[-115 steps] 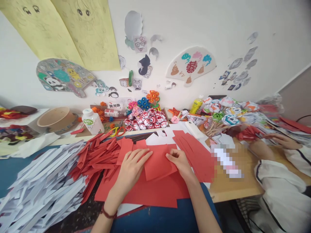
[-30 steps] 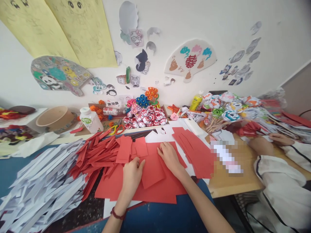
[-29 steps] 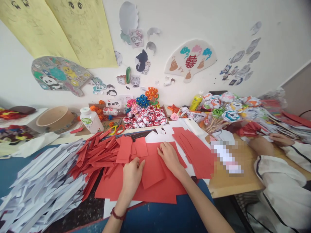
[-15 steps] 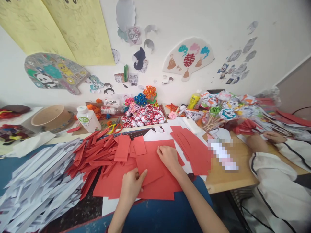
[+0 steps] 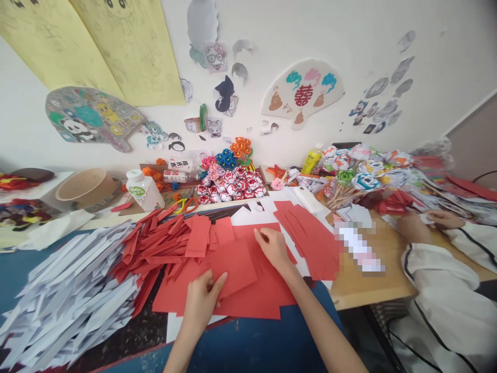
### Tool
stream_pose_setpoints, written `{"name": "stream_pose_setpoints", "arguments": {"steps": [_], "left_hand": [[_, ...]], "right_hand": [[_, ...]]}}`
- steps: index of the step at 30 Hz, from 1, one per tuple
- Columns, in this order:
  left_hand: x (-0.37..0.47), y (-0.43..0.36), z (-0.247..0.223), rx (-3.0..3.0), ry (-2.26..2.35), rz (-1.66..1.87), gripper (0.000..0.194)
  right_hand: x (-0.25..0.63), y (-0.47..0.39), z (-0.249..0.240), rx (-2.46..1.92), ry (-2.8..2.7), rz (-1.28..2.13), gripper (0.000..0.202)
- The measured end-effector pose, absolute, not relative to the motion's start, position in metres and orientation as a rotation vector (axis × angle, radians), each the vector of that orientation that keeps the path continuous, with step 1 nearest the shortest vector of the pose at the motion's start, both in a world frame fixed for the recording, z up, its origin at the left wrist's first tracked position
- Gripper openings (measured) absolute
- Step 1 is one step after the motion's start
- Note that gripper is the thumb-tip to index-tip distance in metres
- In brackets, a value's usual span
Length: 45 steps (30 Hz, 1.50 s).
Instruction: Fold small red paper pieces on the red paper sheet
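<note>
My left hand [image 5: 202,295] pinches the lower left edge of a red paper square [image 5: 235,272] between thumb and fingers, tilted above larger red sheets [image 5: 267,305]. Just past the square's upper right corner, my right hand [image 5: 274,251] hovers over the red sheets with loosely curled fingers. It appears apart from the square, and I see nothing in it. Behind the square lie smaller red paper pieces [image 5: 199,237] beside a heap of folded red strips [image 5: 155,243].
A large pile of folded white paper strips [image 5: 73,290] covers the left. At the back stand a white bottle [image 5: 145,190], yellow-handled scissors [image 5: 180,206] and red-white paper flowers [image 5: 233,185]. More red sheets [image 5: 306,241] lie right. A co-worker's sleeve [image 5: 438,269] is at the far right.
The red square has moved slightly left in my left hand and lies away from my right hand, whose fingers were at its edge. The whole view has shifted slightly.
</note>
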<state>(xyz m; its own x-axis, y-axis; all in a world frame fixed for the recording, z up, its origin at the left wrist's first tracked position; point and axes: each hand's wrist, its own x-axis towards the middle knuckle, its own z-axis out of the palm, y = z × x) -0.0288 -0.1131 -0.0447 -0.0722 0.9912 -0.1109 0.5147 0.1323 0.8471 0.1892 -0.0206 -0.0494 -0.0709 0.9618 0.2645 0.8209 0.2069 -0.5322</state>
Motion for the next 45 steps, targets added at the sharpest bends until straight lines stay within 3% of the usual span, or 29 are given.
{"name": "stream_pose_setpoints", "arguments": {"steps": [2, 5, 7, 13, 20, 27, 38, 45], "left_hand": [[-0.026, -0.106, -0.039, 1.476, 1.634, 0.891, 0.041], [-0.021, -0.089, -0.027, 1.616, 1.667, 0.945, 0.042], [-0.019, -0.075, -0.019, 1.739, 1.767, 0.983, 0.044], [-0.01, -0.039, -0.004, 1.797, 1.98, 1.277, 0.02], [0.0, -0.024, -0.008, 2.061, 1.958, 1.509, 0.024], [-0.002, -0.021, -0.016, 2.01, 1.894, 1.454, 0.024], [0.025, -0.029, -0.013, 2.565, 2.023, 0.936, 0.05], [0.028, -0.032, -0.016, 2.631, 1.901, 0.839, 0.06]], "right_hand": [[0.189, -0.024, -0.042, -1.508, -1.839, 0.589, 0.053], [0.186, -0.028, -0.033, -1.2, -1.525, 1.136, 0.04], [0.182, -0.028, -0.028, -1.1, -1.357, 1.288, 0.034], [0.169, -0.009, -0.019, -1.054, -1.305, 1.249, 0.025], [0.159, 0.008, -0.034, -1.039, -1.267, 1.245, 0.028], [0.165, 0.007, -0.037, -1.095, -1.275, 1.156, 0.033], [0.158, -0.002, -0.025, -0.951, -1.304, 1.245, 0.027], [0.158, -0.002, -0.029, -1.078, -1.274, 1.197, 0.032]]}}
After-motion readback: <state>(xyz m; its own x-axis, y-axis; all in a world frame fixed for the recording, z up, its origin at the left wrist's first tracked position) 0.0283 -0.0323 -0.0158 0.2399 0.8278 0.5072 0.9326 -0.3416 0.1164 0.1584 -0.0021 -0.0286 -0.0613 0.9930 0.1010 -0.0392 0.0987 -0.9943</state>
